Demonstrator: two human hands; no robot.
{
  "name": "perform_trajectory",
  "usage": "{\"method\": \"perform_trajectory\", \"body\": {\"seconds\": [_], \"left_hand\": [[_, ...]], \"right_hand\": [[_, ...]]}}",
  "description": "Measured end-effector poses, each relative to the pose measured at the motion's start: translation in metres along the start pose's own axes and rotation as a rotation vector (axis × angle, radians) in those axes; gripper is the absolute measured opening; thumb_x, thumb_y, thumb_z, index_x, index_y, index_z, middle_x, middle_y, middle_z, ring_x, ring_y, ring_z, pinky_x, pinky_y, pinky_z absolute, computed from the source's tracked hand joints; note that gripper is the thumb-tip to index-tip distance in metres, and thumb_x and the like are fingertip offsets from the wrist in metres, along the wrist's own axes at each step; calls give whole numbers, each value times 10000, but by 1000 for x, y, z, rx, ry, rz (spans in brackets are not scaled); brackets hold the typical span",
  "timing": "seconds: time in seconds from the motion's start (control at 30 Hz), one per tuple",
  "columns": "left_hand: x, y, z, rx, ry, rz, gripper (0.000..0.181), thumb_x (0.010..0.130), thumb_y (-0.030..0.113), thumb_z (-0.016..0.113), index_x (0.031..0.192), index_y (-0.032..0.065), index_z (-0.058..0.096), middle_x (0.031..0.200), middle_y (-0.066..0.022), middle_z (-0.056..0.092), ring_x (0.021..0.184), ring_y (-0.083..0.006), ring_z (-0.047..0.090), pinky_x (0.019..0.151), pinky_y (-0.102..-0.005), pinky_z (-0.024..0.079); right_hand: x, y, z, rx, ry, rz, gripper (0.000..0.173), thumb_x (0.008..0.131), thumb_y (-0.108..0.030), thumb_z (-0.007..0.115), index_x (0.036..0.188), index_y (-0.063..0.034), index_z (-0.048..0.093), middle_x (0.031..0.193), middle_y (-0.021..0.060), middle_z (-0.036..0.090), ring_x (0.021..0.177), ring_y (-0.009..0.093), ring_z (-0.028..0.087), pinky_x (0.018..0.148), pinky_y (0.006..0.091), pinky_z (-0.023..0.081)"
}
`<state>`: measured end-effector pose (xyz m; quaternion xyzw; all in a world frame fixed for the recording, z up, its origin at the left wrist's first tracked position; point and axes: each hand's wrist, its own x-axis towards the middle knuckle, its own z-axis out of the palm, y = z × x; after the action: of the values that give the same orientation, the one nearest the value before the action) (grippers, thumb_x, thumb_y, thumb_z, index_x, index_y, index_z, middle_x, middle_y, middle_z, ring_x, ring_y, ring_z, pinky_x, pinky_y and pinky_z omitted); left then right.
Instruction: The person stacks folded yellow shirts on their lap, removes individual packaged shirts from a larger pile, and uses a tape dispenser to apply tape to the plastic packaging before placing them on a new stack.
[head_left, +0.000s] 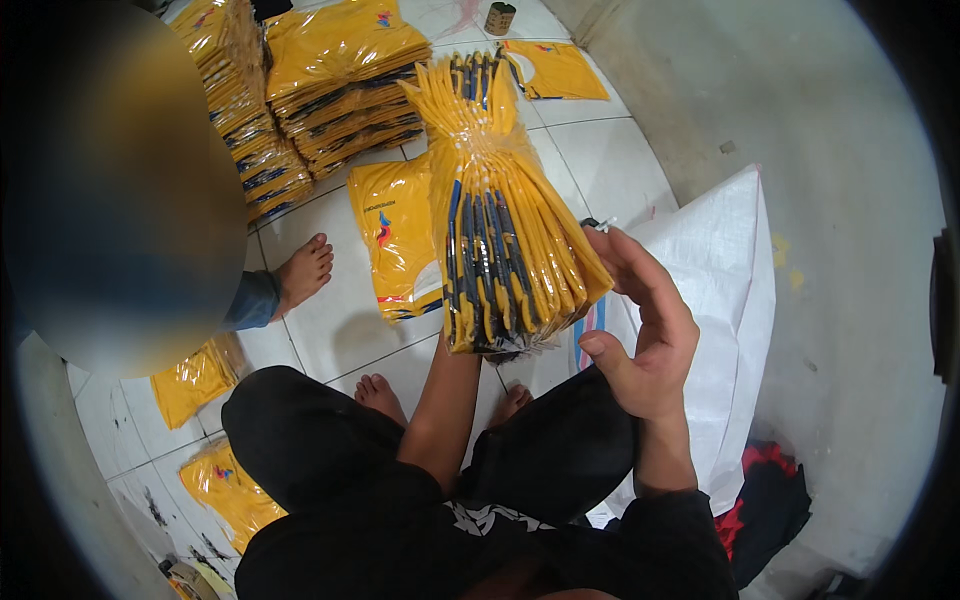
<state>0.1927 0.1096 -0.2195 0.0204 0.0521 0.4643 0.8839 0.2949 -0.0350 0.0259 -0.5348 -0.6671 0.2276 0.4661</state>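
A thick bundle of folded yellow garments in clear plastic sleeves (525, 217) is raised above the floor in front of me, cinched tight around its middle. Dark blue and black folds show along its near end. My left forearm (446, 405) reaches up beneath it; the bundle hides my left hand, which appears to hold it up. At the bundle's right edge is my right hand (660, 345), thumb and fingers spread, fingertips partly behind the corner. Whether they touch it is unclear. Below and left, more yellow packaged garments (394, 232) lie on the tiles.
Tall stacks of packaged yellow garments (345, 97) stand at the back left. One flat package (559, 71) and a brown roll (499, 19) lie beyond. A white woven sack (705, 300) leans rightward by the wall (832, 225). Another person's bare foot (304, 274) is at left.
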Motion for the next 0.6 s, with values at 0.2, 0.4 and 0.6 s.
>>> {"method": "perform_trajectory", "body": {"seconds": [0.2,0.4,0.6], "left_hand": [[17,8,2,-7,-20,1,848,949,703,518,1460,29,464,1347,-194,591,1264,-333,573,1085,-483,472],[7,7,-3,-13,-23,-1,839,954,694,515,1463,30,462,1352,-195,589,1266,-335,574,1083,-488,474],[-30,-12,-3,-23,-14,-27,830,958,685,511,1465,31,460,1357,-196,587,1267,-337,575,1082,-493,475]], "right_hand": [[1,0,2,-146,73,-145,579,780,-76,866,1291,70,634,1246,223,667,1052,295,666,885,351,534],[5,-2,6,-49,36,-151,497,756,-41,877,1211,46,697,1194,202,674,1020,267,673,863,331,539],[7,-3,6,176,-29,-31,447,757,-9,869,1176,40,721,1193,180,676,1047,240,665,901,318,527]]}}
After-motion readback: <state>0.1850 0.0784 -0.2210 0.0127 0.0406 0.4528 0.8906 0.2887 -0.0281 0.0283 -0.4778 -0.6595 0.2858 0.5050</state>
